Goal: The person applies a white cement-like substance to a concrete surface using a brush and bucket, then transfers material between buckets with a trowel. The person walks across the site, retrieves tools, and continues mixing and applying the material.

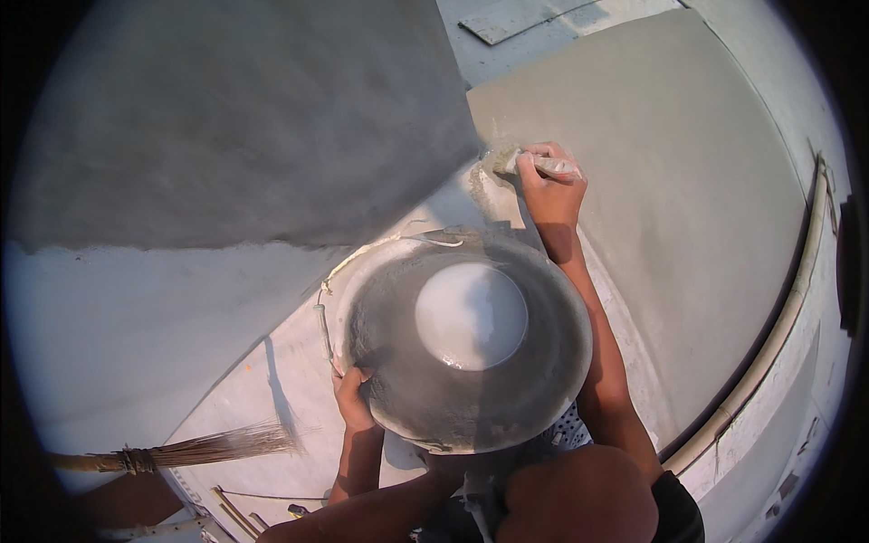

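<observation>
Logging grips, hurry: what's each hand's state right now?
Left hand: closed on the rim of the round basin.
Right hand: closed around a pale-handled tool; exact kind unclear.

Basin [389, 317] — matt, gritty inside; liquid [471, 315] glossy; broom [217, 447] — rough, twiggy.

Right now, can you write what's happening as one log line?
Left hand: gripping bowl by rim | Right hand: holding small tool at rough patch | Bowl: pale liquid inside | Broom: at left
</observation>
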The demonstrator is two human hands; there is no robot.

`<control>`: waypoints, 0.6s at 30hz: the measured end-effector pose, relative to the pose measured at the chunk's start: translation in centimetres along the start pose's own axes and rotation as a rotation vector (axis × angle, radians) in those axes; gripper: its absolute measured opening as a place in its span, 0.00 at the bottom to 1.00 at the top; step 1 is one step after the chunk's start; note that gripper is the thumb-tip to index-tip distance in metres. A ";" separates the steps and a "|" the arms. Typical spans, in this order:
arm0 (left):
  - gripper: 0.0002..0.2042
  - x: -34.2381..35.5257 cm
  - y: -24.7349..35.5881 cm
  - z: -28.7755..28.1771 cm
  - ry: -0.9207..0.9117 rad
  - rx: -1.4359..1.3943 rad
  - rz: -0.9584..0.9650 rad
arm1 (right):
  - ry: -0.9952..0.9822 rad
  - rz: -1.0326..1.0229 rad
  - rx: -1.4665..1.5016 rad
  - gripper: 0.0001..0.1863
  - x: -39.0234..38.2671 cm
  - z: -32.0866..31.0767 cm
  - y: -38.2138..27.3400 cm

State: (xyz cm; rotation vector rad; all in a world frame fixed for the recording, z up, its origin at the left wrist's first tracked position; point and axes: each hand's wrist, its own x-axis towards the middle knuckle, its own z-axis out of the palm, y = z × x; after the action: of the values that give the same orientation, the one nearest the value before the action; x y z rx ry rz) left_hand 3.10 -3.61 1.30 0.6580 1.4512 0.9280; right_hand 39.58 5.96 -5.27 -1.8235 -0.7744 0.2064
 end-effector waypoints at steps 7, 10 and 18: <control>0.16 0.0 0.4 0.3 0.055 0.028 0.085 | -0.161 0.171 0.000 0.07 -0.6 -0.4 0.8; 0.15 0.1 0.1 -0.1 0.055 0.034 0.027 | -0.002 0.014 0.097 0.05 0.3 -0.5 -0.6; 0.13 0.4 -0.5 -0.7 0.075 0.049 0.075 | -0.078 0.054 0.129 0.06 -0.3 -1.0 1.2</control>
State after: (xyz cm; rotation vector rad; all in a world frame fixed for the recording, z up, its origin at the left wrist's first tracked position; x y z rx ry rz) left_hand 2.41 -3.65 0.67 0.7247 1.5284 0.9870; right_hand 40.29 4.79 -5.99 -1.7235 -0.7492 0.3563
